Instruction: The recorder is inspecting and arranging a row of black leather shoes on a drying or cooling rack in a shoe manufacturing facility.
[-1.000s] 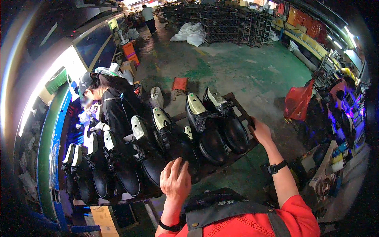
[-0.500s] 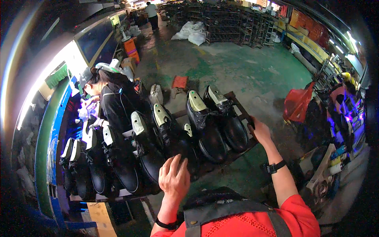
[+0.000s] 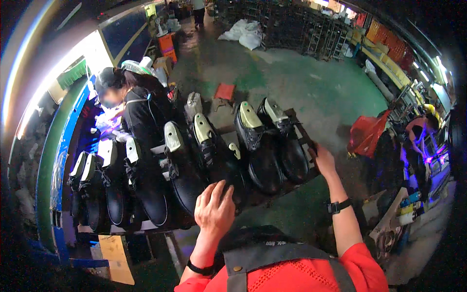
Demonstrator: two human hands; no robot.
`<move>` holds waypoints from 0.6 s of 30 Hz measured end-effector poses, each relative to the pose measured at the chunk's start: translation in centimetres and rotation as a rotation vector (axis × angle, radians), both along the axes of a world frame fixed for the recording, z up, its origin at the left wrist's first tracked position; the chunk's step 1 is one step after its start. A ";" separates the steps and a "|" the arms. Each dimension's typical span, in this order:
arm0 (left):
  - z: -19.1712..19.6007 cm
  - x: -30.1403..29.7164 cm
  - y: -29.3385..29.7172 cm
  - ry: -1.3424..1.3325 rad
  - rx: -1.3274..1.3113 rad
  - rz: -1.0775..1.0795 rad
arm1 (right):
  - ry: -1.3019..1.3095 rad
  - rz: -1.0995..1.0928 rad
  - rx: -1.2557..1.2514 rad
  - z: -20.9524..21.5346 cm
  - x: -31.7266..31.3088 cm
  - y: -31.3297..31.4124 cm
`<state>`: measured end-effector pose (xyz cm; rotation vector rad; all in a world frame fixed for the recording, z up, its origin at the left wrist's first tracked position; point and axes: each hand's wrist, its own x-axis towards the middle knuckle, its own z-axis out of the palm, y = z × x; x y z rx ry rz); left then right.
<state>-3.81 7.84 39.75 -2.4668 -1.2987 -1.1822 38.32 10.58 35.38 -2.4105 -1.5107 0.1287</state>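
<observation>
A long dark rack stretches across in front of me, holding a row of several black lace-up shoes with pale lasts showing in their openings. At the rack's right end, my right hand is closed around the dark end bar. My left hand is at the near edge, over the toe of a middle shoe; its fingers are stretched forward and slightly apart. Nothing shows in its grasp, though the fingertips' contact with the shoe or edge is unclear.
At the left, a co-worker in dark clothes bends over a brightly lit blue-edged bench. A red stool stands beyond the rack. To the right hangs a red bag near machinery. White sacks and shelving racks stand farther back.
The view has tilted and turned slightly, shifting the shoes and rack's left end up in the picture. The co-worker's head has turned. Both my hands keep their places.
</observation>
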 end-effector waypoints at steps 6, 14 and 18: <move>-0.1 -0.1 -0.1 0.003 0.005 0.004 | 0.109 0.040 0.003 -0.1 0.2 -0.1; 0.0 -0.1 0.0 0.009 0.007 -0.009 | 0.052 0.082 0.056 0.7 -0.4 -0.7; 0.0 0.0 0.0 -0.013 0.027 -0.008 | 0.134 0.042 0.033 0.1 0.3 -0.6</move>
